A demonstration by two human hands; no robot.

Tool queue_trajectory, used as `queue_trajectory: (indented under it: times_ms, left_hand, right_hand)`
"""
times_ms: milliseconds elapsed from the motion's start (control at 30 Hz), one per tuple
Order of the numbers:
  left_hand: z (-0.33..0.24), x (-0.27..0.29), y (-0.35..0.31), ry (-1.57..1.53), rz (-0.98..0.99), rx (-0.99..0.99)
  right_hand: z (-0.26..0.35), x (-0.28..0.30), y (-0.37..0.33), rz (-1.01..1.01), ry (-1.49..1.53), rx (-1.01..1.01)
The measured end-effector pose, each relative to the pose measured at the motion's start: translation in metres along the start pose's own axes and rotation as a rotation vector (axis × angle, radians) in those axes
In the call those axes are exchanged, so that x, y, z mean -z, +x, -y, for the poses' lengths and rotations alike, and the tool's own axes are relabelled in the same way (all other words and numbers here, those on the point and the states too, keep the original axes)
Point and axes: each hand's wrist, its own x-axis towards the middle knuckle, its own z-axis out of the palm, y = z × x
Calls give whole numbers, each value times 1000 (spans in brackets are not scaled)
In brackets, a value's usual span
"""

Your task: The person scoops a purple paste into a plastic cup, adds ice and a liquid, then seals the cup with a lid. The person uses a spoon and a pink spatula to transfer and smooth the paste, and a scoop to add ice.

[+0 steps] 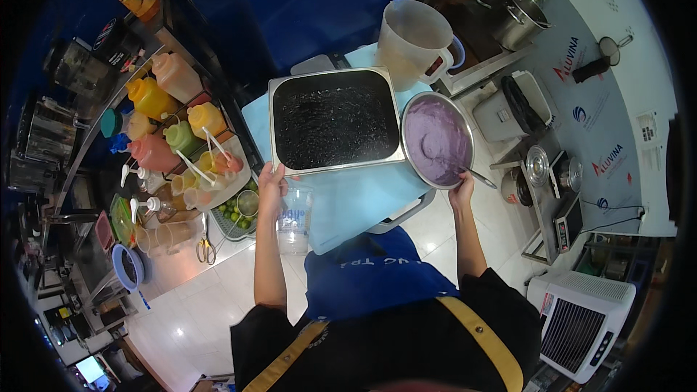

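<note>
A rectangular steel pan (336,168) of dark, glossy, jelly-like contents sits in the middle. My left hand (271,181) is closed at its near left corner, some fingers hidden. Just right of that wrist is a clear plastic cup (295,219) with blue print. To the pan's right, a round steel bowl (470,127) holds a thick purple mixture (433,133), swirled on top. My right hand (462,187) grips the bowl's near rim. Beside those fingers, a metal utensil handle (482,178) sticks out over the edge; its other end is sunk in the purple mixture.
Behind the bowl stands a large translucent pitcher (414,36). A light blue surface (348,207) lies beneath the pan. Left, a counter carries several colored sauce bottles (176,76), scissors (205,245) and a basket of limes (234,218). A grey bin (501,116) stands right.
</note>
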Motion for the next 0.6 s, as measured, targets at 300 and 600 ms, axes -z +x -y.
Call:
queue_trajectory:
  times_ms: [300,600]
  left_hand:
    - [28,8,-48,-49,-172,-31]
    - [41,5,-119,27,-188,20]
  right_hand:
    - [-10,-9,-17,-68,2,-44]
    - [-6,0,-5,49,-46,-98]
